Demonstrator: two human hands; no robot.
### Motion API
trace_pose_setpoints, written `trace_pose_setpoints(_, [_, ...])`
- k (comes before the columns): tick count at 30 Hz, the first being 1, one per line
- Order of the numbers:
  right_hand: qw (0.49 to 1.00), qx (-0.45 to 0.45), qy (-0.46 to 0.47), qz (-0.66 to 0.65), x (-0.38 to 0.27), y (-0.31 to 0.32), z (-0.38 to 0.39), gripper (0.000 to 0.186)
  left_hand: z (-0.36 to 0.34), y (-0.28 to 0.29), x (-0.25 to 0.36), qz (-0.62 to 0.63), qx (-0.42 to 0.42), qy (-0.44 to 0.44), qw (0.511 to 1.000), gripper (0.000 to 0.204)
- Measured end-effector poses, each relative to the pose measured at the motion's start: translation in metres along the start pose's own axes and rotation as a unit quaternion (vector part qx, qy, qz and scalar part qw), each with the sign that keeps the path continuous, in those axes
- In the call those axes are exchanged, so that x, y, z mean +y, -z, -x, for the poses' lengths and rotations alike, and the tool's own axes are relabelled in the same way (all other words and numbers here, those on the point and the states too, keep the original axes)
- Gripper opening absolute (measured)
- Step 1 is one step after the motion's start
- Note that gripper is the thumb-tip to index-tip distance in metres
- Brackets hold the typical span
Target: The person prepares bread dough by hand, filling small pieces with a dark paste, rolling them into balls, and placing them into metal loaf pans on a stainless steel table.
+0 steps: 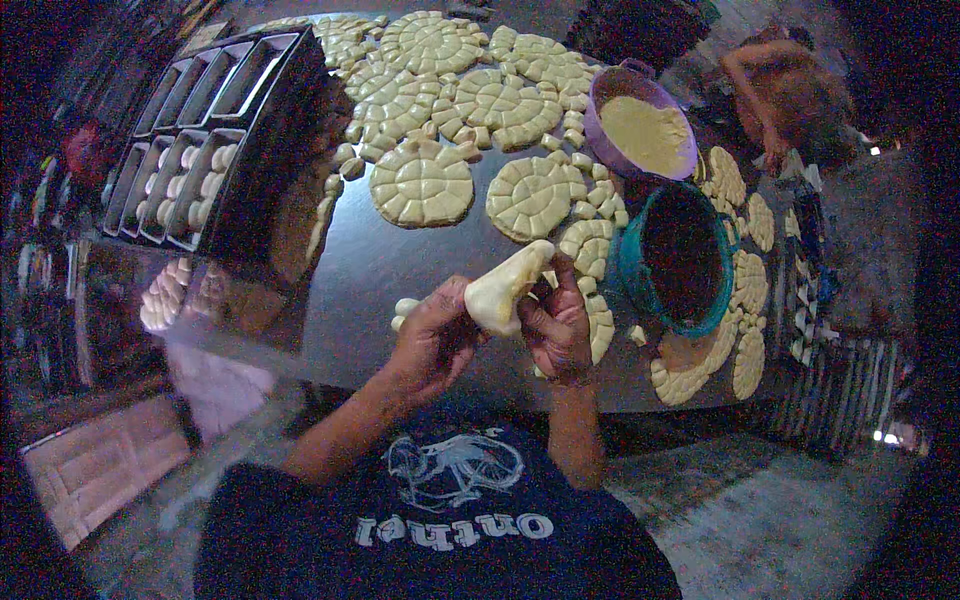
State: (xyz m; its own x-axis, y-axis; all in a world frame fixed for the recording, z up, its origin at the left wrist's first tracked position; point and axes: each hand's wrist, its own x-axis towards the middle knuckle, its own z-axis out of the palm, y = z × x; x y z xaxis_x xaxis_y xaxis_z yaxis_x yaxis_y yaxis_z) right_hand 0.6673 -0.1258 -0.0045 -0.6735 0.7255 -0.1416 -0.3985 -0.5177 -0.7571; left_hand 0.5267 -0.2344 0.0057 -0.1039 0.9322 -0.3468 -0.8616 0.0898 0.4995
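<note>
Teal basin (632,262) stands right of the held dough (495,299), scored rounds (422,185) beyond.

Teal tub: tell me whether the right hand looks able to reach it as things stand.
Likely yes: the right hand is near the teal tub, with only low scored dough between, though it is holding a dough piece.

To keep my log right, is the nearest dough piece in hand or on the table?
In hand: the left hand and right hand grip opposite ends of the dough piece, held up over the table.
</note>
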Motion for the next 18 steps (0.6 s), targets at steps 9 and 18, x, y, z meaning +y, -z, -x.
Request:
trace_pose_setpoints(9, [0.709, -0.109, 0.292, 0.633, -0.008, -0.029, 0.023, 0.043, 0.011, -0.003, 0.016, -0.096, 0.101, -0.052, 0.989, 0.026])
trace_pose_setpoints(18, [0.742, -0.108, 0.176, 0.638, -0.026, -0.044, 0.02, 0.031, 0.033, 0.012, 0.03, -0.39, 0.04, -0.11, 0.913, 0.02])
